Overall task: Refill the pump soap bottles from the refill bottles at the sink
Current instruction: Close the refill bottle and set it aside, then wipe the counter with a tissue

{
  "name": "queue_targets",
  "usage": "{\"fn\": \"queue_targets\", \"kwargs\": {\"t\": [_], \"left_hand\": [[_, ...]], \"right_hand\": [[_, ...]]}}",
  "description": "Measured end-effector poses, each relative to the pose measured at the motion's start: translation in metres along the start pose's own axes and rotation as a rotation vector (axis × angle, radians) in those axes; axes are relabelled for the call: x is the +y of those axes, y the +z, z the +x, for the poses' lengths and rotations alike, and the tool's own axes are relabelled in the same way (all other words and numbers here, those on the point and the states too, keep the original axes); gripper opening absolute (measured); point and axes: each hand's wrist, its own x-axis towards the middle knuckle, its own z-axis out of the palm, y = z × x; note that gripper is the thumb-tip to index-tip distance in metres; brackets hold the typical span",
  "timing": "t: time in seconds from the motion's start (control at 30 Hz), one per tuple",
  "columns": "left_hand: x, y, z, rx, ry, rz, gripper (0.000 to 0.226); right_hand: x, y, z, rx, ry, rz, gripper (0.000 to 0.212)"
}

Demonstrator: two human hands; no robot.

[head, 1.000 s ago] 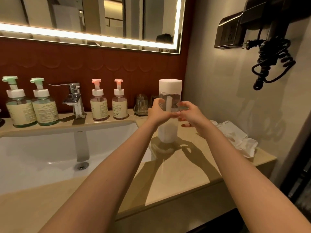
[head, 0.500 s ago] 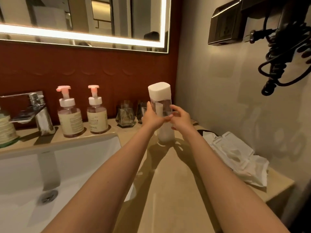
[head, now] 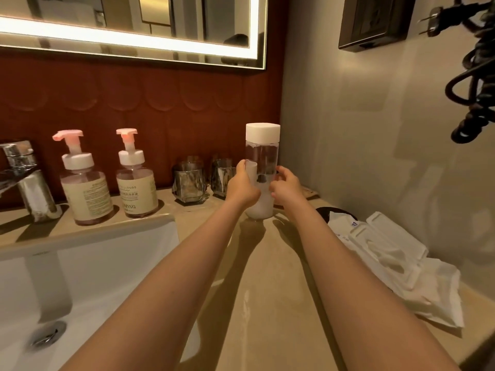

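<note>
Curling around the left flank of the refill bottle (head: 262, 167), fingers of the left hand (head: 242, 187) pressing on the clear wall at mid-height, thumb side near a peeling label edge. Opening loosely on the other flank, fingers of the right hand (head: 286, 187) spread and barely touching the bottle, possibly just off it; hard to tell at this angle. Standing upright on the counter (head: 267, 277), the bottle's long axis vertical, white cap (head: 262, 132) on top and well above both hands, pale liquid sitting in the lower part only. Lying straight ahead between the two hands, so neither arm reaching across; the left hand holding it more firmly, the right being freer to rise to the cap. Judging the coming step as uncapping: bracing with the left while moving the right straight up along the axis. Waiting well off to the left by the backsplash, two pump soap bottles (head: 85, 191) with pink heads, pumps on, beside the sink (head: 107, 253) and the tap (head: 24, 178). Sitting between them and the refill bottle, two glass tumblers (head: 188, 183). Lying to the right on the counter, white packets (head: 388, 250).
</note>
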Motion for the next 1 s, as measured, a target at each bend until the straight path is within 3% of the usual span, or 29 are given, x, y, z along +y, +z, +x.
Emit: {"fn": "queue_targets", "kwargs": {"t": [0.27,0.47,0.6,0.8,0.93,1.0], "left_hand": [[-0.002,0.008,-0.010,-0.007,-0.069,0.046,0.073],[0.008,-0.010,-0.033,0.069,-0.124,-0.017,0.045],[0.030,-0.012,-0.066,-0.023,0.045,-0.056,0.022],[0.068,0.019,-0.118,-0.271,0.255,-0.051,0.020],[0.076,0.041,-0.139,-0.411,0.300,0.046,0.029],[0.077,0.049,-0.147,-0.463,0.315,0.081,0.034]], "right_hand": [[0.002,0.000,-0.001,0.026,0.034,-0.004,0.063],[0.004,-0.021,-0.028,0.093,-0.006,-0.022,0.057],[-0.004,-0.046,-0.058,0.098,-0.089,-0.154,0.044],[-0.004,-0.111,-0.105,0.198,-0.213,-0.398,0.038],[0.010,-0.148,-0.127,0.261,-0.079,-0.517,0.028],[0.014,-0.158,-0.132,0.170,0.068,-0.640,0.016]]}}
